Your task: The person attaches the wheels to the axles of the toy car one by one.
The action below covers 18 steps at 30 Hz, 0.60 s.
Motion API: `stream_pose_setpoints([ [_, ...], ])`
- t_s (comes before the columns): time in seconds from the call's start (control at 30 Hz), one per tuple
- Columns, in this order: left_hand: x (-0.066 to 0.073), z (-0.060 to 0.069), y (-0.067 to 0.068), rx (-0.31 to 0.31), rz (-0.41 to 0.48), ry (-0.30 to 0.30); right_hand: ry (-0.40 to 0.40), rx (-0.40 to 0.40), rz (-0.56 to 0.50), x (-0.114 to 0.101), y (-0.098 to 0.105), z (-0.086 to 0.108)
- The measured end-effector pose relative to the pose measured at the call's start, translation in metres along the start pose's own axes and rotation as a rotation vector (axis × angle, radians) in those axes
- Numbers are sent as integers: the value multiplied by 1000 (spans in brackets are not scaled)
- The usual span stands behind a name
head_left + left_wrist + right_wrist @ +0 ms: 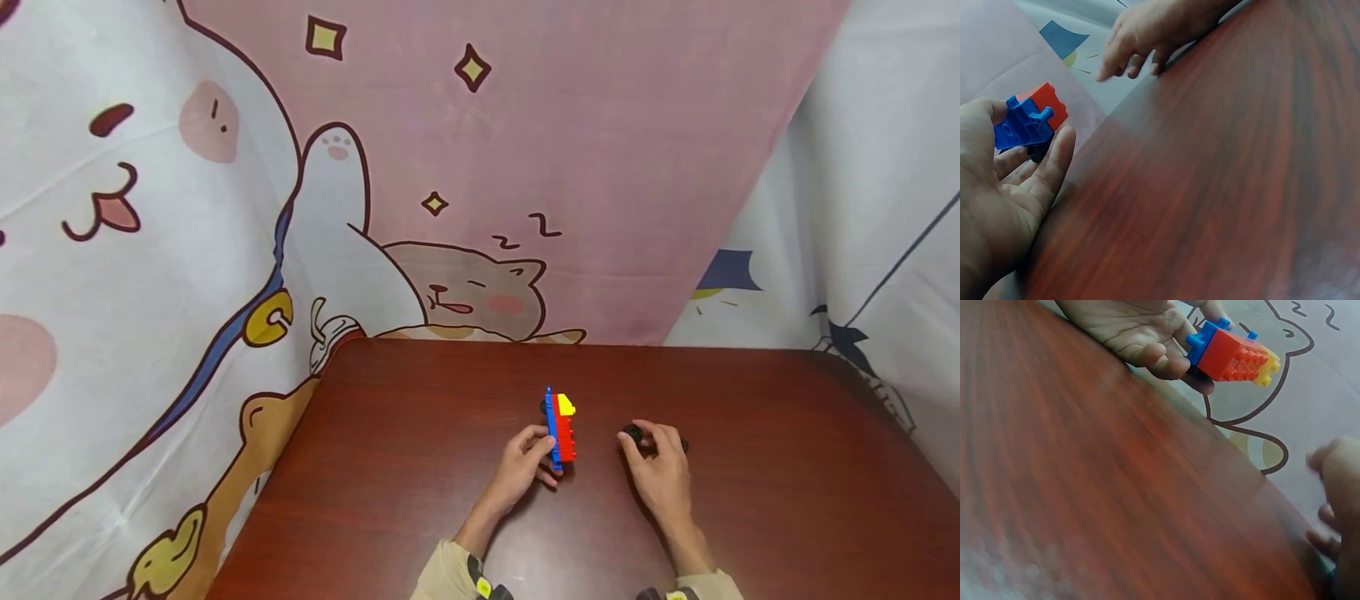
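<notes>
LH (pixel 522 460) grips 1 brick toy (pixel 566 440), RH (pixel 663 482) by 1+ dark pc (pixel 633 432).

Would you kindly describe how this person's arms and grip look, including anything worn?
The left sleeve and right sleeve are beige. Black wrist devices, partly out of frame, carry yellow-green markings. The left grip and right grip are bare hands, without gloves.

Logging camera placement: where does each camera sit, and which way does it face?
Head: on the head, facing forward and down at the table; left hand, right hand and sleeves show.
Left wrist: on that wrist, facing across the table; both hands show.
Right wrist: on that wrist, facing the table and toy; both hands show.
Wrist views share toy and table.
</notes>
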<state>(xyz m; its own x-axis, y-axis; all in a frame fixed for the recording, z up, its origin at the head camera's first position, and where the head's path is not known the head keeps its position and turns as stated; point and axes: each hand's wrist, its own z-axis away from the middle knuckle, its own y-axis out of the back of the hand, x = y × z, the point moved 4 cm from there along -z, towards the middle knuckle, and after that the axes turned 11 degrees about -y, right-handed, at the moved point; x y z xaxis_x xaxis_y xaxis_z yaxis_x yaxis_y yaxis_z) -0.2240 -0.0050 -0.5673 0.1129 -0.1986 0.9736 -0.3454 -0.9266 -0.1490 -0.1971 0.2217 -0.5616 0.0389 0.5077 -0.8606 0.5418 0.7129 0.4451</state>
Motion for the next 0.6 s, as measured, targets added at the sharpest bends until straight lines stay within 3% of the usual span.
stream_pose_setpoints([
  [0.2, -1, 0, -1, 14, -3, 13, 162, 7, -198, -18, -11, 12],
  [0.3, -1, 1, -1, 18, -8, 15, 235, -10, -240, -35, -19, 24],
  [0.47, 0, 2, 0, 17, -24, 12, 407, 38, -304, -63, -28, 44],
  [0.6, 0, 1, 0, 9, -32, 3, 506, 28, -314, -61, -42, 51],
])
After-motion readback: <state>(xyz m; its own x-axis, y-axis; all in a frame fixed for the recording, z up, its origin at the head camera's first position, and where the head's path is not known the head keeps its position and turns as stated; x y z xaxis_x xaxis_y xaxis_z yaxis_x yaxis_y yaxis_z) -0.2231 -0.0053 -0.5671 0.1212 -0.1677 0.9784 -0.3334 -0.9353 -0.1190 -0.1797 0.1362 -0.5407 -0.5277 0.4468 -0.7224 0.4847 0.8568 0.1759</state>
